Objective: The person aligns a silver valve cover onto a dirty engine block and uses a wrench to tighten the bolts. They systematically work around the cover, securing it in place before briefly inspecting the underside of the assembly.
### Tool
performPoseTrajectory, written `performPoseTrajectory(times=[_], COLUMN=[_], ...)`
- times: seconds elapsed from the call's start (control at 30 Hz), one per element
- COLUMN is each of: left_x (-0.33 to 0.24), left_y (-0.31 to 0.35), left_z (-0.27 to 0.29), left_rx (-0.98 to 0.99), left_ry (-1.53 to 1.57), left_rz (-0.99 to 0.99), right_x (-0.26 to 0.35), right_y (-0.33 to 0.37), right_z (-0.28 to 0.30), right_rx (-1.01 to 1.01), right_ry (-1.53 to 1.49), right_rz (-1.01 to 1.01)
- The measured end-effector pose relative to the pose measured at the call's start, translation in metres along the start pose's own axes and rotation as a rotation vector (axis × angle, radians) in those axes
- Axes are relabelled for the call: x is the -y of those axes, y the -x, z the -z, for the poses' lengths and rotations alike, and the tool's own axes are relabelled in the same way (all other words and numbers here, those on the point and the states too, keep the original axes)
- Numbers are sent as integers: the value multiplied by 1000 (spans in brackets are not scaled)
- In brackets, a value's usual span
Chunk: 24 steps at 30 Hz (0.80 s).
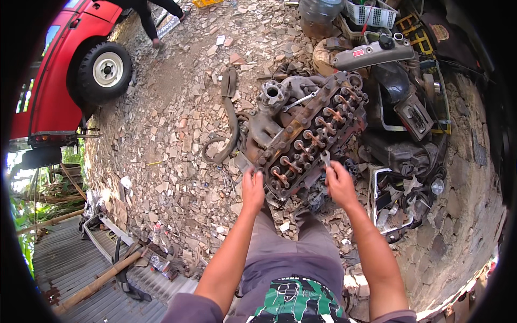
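Observation:
In front of me stands a rusty, greasy engine with its cylinder head (pixel 301 141) uncovered, showing a row of rocker arms (pixel 314 139) and springs. My right hand (pixel 340 185) is closed around a wrench (pixel 326 158), whose jaw end points up at the near right side of the rockers. At the near left corner of the head is my left hand (pixel 252 189), its fingers curled together; whatever they may pinch is hidden. A second wrench (pixel 301 101) lies across the far left part, near the manifold (pixel 265 128).
A hose (pixel 230 116) lies left of the engine on the rubble ground (pixel 177 156). To the right are a bin of parts (pixel 396 202), a grey valve cover (pixel 374 54) and a stone wall (pixel 458 204). A red vehicle (pixel 59 70) and another person's legs (pixel 146 19) are far left.

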State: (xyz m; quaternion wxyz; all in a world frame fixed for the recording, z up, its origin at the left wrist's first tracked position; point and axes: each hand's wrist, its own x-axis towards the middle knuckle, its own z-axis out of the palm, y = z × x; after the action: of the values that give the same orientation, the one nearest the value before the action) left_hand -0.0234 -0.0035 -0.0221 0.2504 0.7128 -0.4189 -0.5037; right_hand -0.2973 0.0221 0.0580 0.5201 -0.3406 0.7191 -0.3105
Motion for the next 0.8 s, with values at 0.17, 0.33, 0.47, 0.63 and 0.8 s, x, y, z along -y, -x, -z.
performPoseTrajectory(times=[0.17, 0.33, 0.47, 0.63, 0.8], left_x=[-29, -54, -51, -53, -53], left_y=[-85, -99, -95, -102, -107], left_z=[-8, -33, -35, -39, -38], left_rx=[-271, -240, -213, -224, -167], left_ry=[-109, -372, -653, -650, -582], left_rz=[41, 196, 106, 71, 112], right_x=[-31, -39, -21, -29, 8], right_y=[26, 32, 38, 27, -11], right_z=[-51, -72, -65, -44, -25], right_rx=[60, 27, 16, -102, -92], right_ry=[-290, -383, -461, -418, -261], right_rz=[-182, -229, -270, -188, -123])
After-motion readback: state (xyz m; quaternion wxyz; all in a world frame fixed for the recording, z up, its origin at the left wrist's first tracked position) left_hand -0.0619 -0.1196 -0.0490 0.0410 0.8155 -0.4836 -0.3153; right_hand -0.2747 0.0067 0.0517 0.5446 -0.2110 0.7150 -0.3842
